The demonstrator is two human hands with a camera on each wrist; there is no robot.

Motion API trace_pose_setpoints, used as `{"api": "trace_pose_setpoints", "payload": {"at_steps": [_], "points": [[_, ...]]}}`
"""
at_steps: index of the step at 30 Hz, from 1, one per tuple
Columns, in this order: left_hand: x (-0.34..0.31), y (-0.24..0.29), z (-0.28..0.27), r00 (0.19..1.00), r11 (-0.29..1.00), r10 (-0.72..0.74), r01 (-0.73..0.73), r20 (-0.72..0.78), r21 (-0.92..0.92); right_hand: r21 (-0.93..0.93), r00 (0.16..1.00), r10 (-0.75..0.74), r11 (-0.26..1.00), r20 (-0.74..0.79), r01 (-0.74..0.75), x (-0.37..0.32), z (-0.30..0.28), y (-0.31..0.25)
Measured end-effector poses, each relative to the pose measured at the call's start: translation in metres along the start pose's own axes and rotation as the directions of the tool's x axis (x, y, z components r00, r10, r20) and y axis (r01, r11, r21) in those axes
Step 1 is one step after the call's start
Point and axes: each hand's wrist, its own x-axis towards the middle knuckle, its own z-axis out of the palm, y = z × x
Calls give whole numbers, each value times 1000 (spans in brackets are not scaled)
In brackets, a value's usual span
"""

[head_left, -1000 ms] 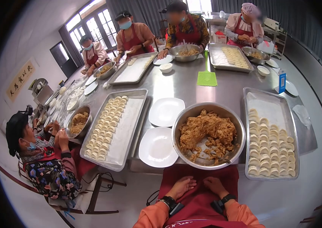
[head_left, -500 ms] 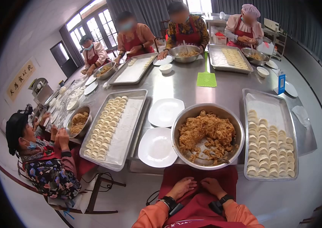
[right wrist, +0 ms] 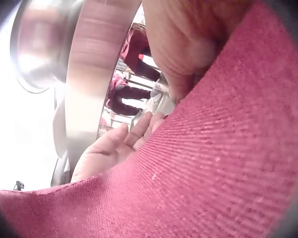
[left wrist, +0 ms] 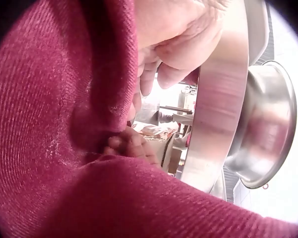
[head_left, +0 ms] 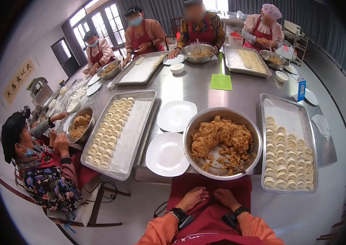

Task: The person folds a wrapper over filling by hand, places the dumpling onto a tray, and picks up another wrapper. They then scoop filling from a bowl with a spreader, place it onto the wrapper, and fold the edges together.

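Note:
Both hands lie on the red apron [head_left: 209, 220] over the lap, just below the table edge. My left hand [head_left: 194, 197] rests with loosely bent fingers and holds nothing. Close beside it, my right hand [head_left: 226, 197] lies with relaxed fingers, also holding nothing. In the left wrist view, folds of apron cloth [left wrist: 54, 124] cover part of the left hand [left wrist: 181, 42]. Right in front of the hands stands a large steel bowl [head_left: 187, 152] of brown filling [head_left: 224, 136], with a spoon handle [head_left: 238, 168] low inside it.
Left of the bowl are two white plates [head_left: 167, 154] and a tray [head_left: 128, 159] of dumplings; another dumpling tray [head_left: 289, 110] stands right. A green fly swatter [head_left: 221, 81] lies beyond. Several people in aprons work around the steel table [head_left: 189, 87], one person [head_left: 50, 179] seated at left.
The head view has shifted slightly, so the table appears a little higher and further left. My hands stay on the apron. The seated person's neighbour at left has stretched out a hand.

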Motion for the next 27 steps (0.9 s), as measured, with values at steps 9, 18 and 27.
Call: {"api": "trace_pose_setpoints", "payload": {"at_steps": [9, 18, 27], "points": [[-1, 2, 0, 1000, 1000, -2, 2, 22, -2, 27, 1000, -8, 1000, -27, 9, -2, -1, -3], [-4, 4, 2, 1000, 1000, 8, -8, 14, -14, 31, 1000, 18, 999, -15, -17, -1, 0, -3], [-2, 2, -1, 1000, 999, 18, -17, 12, -42, 43, 999, 18, 999, -29, -17, -3, -3, -7]]}}
